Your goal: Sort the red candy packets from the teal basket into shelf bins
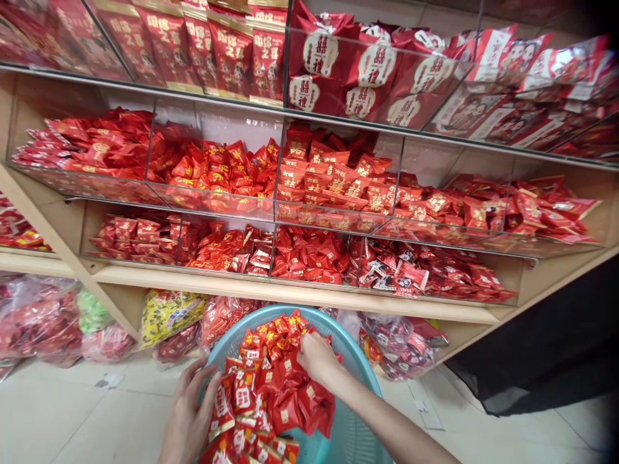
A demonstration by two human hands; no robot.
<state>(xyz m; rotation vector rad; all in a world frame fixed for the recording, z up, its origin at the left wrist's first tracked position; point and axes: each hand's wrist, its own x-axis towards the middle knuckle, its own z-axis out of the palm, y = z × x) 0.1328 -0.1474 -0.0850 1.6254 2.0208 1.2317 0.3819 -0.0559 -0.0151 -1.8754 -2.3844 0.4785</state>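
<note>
A turquoise plastic basket stands below the shelves with a heap of small wrapped sweets in it. Plain red packets with gold print fill the middle of the heap. Orange-and-red packets with white labels lie at its left and front. My left hand is at the basket's left rim, thumb and fingers apart, beside the labelled packets. Reaching over from the right, my right hand is down among the red packets, its fingers curled. Their tips are hidden, so what they hold does not show.
A wooden shelf unit with clear dividers holds red sweet packets in rows. Under it lie a yellow bag and filled clear bags. A black cloth hangs at the right above the tiled floor.
</note>
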